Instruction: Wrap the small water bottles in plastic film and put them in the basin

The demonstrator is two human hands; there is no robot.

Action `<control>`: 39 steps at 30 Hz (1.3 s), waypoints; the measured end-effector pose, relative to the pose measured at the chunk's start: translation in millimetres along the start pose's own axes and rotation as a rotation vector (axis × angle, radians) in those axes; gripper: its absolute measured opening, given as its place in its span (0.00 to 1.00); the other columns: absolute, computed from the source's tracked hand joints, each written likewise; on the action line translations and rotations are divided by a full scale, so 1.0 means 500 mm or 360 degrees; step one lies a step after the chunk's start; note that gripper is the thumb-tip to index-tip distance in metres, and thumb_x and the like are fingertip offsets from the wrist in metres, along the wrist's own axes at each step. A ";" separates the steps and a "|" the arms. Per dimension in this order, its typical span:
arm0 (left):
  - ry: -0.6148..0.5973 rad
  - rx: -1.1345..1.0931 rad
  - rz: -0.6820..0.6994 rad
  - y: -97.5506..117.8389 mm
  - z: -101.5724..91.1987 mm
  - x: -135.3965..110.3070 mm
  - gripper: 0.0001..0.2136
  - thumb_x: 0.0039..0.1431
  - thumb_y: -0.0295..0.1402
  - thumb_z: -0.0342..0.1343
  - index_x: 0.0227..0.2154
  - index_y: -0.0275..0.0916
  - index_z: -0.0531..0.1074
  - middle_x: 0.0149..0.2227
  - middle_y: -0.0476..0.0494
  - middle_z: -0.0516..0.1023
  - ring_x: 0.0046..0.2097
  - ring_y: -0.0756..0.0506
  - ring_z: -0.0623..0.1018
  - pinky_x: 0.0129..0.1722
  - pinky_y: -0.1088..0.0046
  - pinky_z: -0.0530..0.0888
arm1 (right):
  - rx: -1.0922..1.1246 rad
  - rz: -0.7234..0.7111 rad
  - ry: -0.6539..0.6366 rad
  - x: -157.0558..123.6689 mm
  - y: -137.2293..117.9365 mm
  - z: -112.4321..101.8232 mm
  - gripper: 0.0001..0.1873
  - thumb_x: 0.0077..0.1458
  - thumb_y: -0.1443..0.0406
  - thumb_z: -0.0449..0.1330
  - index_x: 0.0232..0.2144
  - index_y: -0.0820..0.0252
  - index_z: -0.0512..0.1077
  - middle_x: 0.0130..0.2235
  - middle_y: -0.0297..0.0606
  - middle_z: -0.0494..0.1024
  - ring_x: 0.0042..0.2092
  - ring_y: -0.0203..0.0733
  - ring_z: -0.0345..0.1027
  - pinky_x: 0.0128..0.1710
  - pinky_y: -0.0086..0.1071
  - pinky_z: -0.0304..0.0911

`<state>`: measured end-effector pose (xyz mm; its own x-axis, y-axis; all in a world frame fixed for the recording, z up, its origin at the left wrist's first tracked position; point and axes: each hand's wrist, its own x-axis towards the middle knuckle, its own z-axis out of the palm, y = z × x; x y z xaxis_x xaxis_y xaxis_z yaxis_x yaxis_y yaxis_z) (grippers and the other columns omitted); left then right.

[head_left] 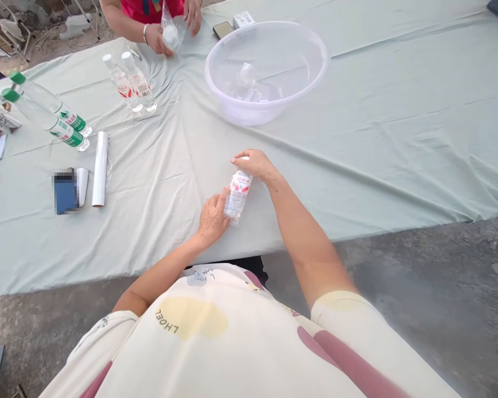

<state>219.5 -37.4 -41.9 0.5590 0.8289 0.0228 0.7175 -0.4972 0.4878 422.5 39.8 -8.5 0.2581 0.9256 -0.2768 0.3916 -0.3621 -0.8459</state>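
A small water bottle (238, 193) with a white label and red print lies or leans near the table's front edge, its cap end pointing away from me. Clear plastic film seems to wrap it and sticks out at its lower end. My left hand (214, 218) grips the lower left side of the bottle, with thumb and fingers against it. Over the cap end curls my right hand (255, 165), its fingers largely covering the cap. Whether the bottle's base rests on the cloth is hard to see.
A large translucent basin (269, 113) holding clear plastic items stands beyond my hands. Two water bottles (140, 85), two green-capped bottles (68, 124), a white roll (100, 168) and a blurred phone-like item (66, 193) are to the left. Across the table, a person's hands (160, 40) hold a plastic-wrapped item.
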 end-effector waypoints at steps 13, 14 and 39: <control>-0.0527 -0.2683 -0.0958 -0.074 -0.131 0.008 0.23 0.58 0.42 0.60 0.56 0.43 0.69 0.53 0.36 0.78 0.55 0.37 0.78 0.52 0.49 0.76 | 0.0433 -0.1053 0.0787 -0.116 -0.088 -0.039 0.15 0.60 0.49 0.56 0.40 0.51 0.68 0.31 0.33 0.64 0.33 0.39 0.67 0.39 0.39 0.71; -0.0528 -0.2823 -0.0959 -0.070 -0.137 0.015 0.22 0.61 0.47 0.57 0.54 0.42 0.70 0.53 0.36 0.78 0.55 0.36 0.78 0.51 0.48 0.76 | 0.0391 -0.1077 0.0789 -0.126 -0.102 -0.029 0.15 0.61 0.49 0.55 0.41 0.50 0.68 0.32 0.34 0.65 0.34 0.40 0.67 0.39 0.40 0.70; -0.0201 -0.3320 -0.0741 -0.193 -0.069 0.059 0.20 0.65 0.41 0.59 0.59 0.47 0.69 0.67 0.38 0.65 0.67 0.37 0.66 0.65 0.51 0.64 | -0.0371 -0.1313 0.0782 0.396 -0.373 0.073 0.31 0.65 0.40 0.41 0.38 0.55 0.71 0.34 0.39 0.76 0.41 0.46 0.72 0.49 0.45 0.68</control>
<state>152.5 43.6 -58.2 0.6036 0.7148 -0.3532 -0.5645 0.6960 0.4438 368.1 294.6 77.8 0.1430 0.7682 0.6240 0.7642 0.3149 -0.5628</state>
